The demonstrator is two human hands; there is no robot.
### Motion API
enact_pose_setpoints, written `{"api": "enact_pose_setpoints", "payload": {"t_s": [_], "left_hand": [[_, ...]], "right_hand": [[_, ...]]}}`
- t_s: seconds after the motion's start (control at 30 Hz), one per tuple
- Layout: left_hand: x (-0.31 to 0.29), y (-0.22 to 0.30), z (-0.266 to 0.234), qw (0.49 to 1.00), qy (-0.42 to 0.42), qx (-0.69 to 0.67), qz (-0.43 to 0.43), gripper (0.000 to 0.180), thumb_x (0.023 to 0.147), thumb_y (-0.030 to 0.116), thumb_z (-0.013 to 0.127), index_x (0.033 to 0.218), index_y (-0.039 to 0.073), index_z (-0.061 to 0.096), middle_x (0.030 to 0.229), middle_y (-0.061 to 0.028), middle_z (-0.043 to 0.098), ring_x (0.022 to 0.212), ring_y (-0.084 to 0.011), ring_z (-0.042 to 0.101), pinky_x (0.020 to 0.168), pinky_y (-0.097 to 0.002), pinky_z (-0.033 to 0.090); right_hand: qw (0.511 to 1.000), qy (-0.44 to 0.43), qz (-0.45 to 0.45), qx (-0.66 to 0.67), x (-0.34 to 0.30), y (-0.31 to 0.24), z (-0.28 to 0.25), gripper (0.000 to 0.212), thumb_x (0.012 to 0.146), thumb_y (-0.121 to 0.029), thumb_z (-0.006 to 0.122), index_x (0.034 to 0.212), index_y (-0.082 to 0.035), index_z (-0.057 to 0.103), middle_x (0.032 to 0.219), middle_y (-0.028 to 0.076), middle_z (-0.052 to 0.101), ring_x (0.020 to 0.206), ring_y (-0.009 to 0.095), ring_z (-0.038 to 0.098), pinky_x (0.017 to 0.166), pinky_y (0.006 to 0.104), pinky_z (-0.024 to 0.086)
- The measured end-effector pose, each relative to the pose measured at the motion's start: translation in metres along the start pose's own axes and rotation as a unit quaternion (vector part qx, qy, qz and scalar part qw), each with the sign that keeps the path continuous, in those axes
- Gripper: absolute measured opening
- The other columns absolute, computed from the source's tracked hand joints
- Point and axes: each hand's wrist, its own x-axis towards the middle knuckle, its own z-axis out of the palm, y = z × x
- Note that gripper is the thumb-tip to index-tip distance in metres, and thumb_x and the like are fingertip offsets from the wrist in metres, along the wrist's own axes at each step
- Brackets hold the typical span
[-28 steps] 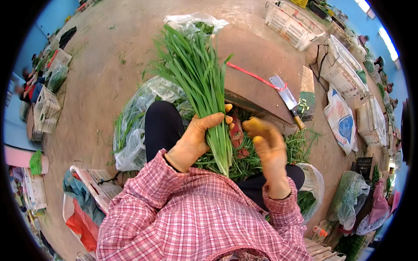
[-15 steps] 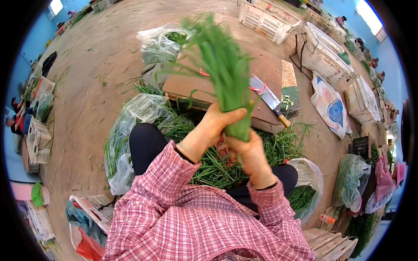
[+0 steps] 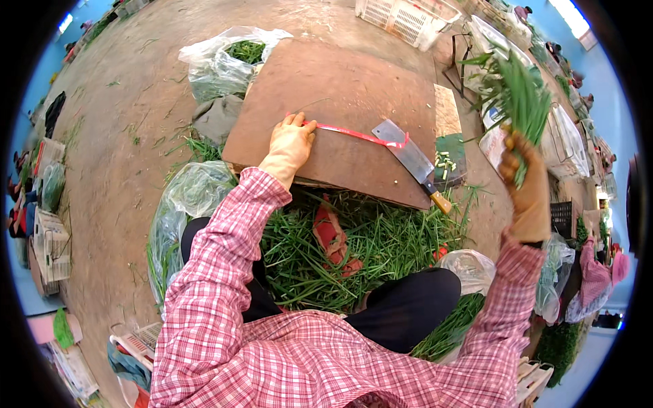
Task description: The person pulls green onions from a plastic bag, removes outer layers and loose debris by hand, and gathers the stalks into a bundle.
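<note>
Out to the right, my right hand (image 3: 525, 163) is closed around a bunch of garlic chives (image 3: 527, 102), leaf ends up and fanned out. My left hand (image 3: 288, 146) rests at the left part of a brown board (image 3: 340, 81), its fingers closed on one end of a thin red tape (image 3: 350, 133). The tape runs across the board to a cleaver (image 3: 406, 151), where its other end lies over the blade. The cleaver's wooden handle points toward me over the board's near edge.
Loose green leaves (image 3: 299, 251) and a red cloth-like piece (image 3: 329, 231) lie between my knees. Plastic bags of greens (image 3: 245, 51) stand around the board. White crates (image 3: 401, 20) are beyond it, and small cut pieces (image 3: 445, 163) lie at its right.
The bunch was upright in both hands over the board. My right hand has carried it off to the right, while my left hand has let go and moved to the red tape.
</note>
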Motion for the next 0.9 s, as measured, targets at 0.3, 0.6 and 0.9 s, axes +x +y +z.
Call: {"api": "enact_pose_setpoints", "payload": {"t_s": [0.3, 0.6, 0.9], "left_hand": [[0.002, 0.001, -0.003, 1.0, 0.008, -0.009, -0.024, 0.028, 0.086, 0.019, 0.064, 0.112, 0.017, 0.072, 0.111, -0.0072, 0.062, 0.107, -0.0282, 0.055, 0.09, -0.0435, 0.046], [0.006, -0.017, -0.02, 1.0, -0.001, -0.021, -0.004, 0.031, 0.081, 0.015, 0.067, 0.112, 0.015, 0.072, 0.106, -0.0063, 0.063, 0.106, -0.0291, 0.057, 0.088, -0.0418, 0.047], [0.02, -0.049, -0.006, 0.972, 0.135, -0.194, -0.007, 0.019, 0.079, 0.005, 0.064, 0.095, 0.004, 0.075, 0.098, -0.0135, 0.072, 0.094, -0.0359, 0.066, 0.087, -0.0429, 0.053]], "right_hand": [[0.973, 0.015, -0.136, -0.186, 0.102, 0.012, 0.144, 0.026, 0.092, -0.026, 0.067, 0.105, -0.003, 0.066, 0.077, 0.001, 0.06, 0.055, 0.006, 0.052, 0.048, 0.0217, 0.041], [0.916, 0.069, 0.182, -0.352, 0.054, 0.245, 0.214, 0.035, 0.089, -0.033, 0.067, 0.098, 0.001, 0.065, 0.078, 0.011, 0.067, 0.057, 0.021, 0.062, 0.049, 0.0346, 0.05], [0.899, 0.023, 0.186, -0.396, 0.034, 0.211, 0.196, 0.058, 0.094, -0.045, 0.063, 0.128, 0.001, 0.057, 0.093, 0.013, 0.071, 0.071, 0.02, 0.069, 0.062, 0.0341, 0.053]]}}
